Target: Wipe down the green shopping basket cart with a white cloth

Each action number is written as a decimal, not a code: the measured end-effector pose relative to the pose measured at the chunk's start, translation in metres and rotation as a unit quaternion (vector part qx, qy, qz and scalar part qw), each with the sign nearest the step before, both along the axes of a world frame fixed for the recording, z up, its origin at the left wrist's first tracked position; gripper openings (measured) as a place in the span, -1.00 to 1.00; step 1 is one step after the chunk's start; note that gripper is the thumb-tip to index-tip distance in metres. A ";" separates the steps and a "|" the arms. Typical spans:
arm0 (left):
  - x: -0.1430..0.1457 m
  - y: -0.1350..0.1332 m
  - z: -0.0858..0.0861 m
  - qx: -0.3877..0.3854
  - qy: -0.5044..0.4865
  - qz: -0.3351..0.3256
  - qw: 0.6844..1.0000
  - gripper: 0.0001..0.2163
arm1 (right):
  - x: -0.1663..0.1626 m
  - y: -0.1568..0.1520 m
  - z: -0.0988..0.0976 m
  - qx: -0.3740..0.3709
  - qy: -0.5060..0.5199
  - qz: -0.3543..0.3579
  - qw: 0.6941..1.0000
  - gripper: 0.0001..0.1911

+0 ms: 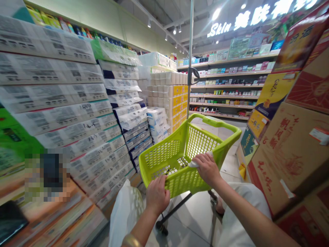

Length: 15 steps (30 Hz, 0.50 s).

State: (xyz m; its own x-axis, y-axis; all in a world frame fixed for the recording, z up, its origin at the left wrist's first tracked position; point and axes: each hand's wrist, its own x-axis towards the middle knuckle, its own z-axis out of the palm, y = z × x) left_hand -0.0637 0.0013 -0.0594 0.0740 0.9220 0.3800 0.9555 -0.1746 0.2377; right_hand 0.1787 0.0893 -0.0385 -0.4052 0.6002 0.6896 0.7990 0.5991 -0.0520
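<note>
A lime-green plastic shopping cart stands right in front of me, its basket tilted in view and the handle on the far side. My left hand is closed over the near rim at its left, fingers curled inward. Farther right, my right hand presses a crumpled white cloth or tissue against the same rim; I cannot tell which it is. Through the basket's holes and floor grid the pale floor shows. Below hang a dark leg and a caster.
Tall stacks of wrapped paper packs rise on the left. Printed cartons are piled close on the right. A metal pole stands beyond the basket, before shelves of small boxed goods. A dark phone-like object lies at lower left.
</note>
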 end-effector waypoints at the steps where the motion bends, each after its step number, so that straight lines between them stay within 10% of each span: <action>1: 0.000 0.000 0.000 0.002 -0.001 0.001 1.000 -0.60 | 0.005 0.002 0.002 0.001 0.006 -0.022 1.000 -0.76; 9: 0.005 -0.001 0.002 0.008 0.002 0.008 1.000 -0.62 | -0.064 -0.026 -0.010 -0.043 -0.034 0.068 0.996 -0.79; 15: -0.002 -0.001 -0.002 0.020 0.011 0.007 1.000 -0.59 | -0.014 -0.006 0.003 -0.024 -0.025 0.013 0.999 -0.81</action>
